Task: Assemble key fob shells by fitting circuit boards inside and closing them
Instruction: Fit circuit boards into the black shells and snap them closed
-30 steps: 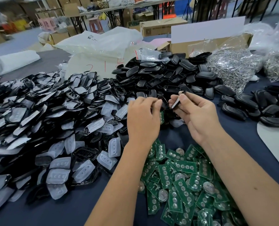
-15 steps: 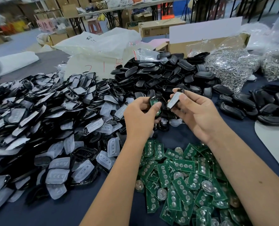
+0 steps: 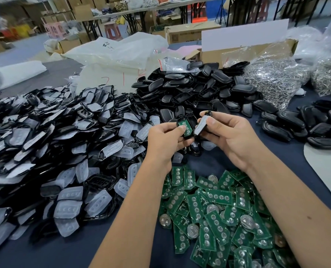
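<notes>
My left hand (image 3: 165, 141) holds a black shell half with a green circuit board (image 3: 185, 127) lying face up inside it. My right hand (image 3: 231, 136) grips the other shell half with a translucent button pad (image 3: 200, 124), tilted on edge right beside the first half, nearly touching it. Both are held above the dark blue table (image 3: 79, 246). A heap of green circuit boards (image 3: 217, 209) lies under my forearms. Front shells with pads (image 3: 50, 144) are piled at left, black back shells (image 3: 189, 89) behind my hands.
More black fobs (image 3: 304, 122) lie at right beside a white sheet (image 3: 327, 167). Clear bags of metal rings (image 3: 277, 78) and a cardboard box (image 3: 246, 49) stand at the back right, white plastic bags (image 3: 118, 53) at the back centre.
My left hand has turned the shell half so the green board faces up. My right hand has brought the padded half closer beside it.
</notes>
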